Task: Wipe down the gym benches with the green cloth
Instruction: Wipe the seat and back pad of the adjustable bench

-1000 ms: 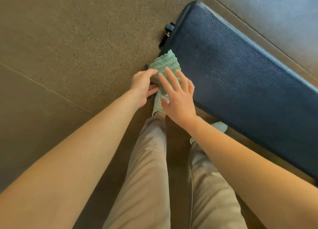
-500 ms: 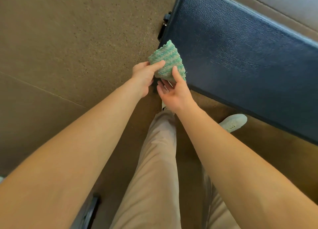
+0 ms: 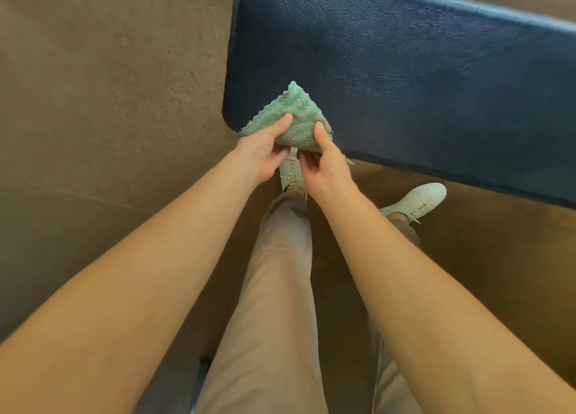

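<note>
— Where is the cloth?

— The folded, ribbed green cloth (image 3: 296, 117) is held up between both hands, over the near rounded corner of the dark blue padded bench (image 3: 405, 86) with the grained vinyl top. One pointed corner of the cloth sticks out away from the person. I cannot tell whether it touches the pad.

— How does each hand hold it?

— The left hand (image 3: 261, 155) pinches the cloth's left edge, thumb pressed on top and fingers tucked beneath. The right hand (image 3: 324, 167) pinches the right edge the same way, thumb on top and fingers curled under the fold. Both are grasping the cloth. The two hands sit close together below it.

— And the bench itself?

— It slants across the view from the top centre out to the right edge, with a light sheen along its far side.

— What else is there?

— A brown speckled rubber floor (image 3: 109, 86) with a thin seam on the left. The person stands by the bench's long near side in beige trousers (image 3: 274, 289) and white lace-up shoes. The left shoe (image 3: 290, 172) is just under the hands. The right shoe (image 3: 417, 201) is near the bench's edge, toe angled toward it. Both forearms are bare.
</note>
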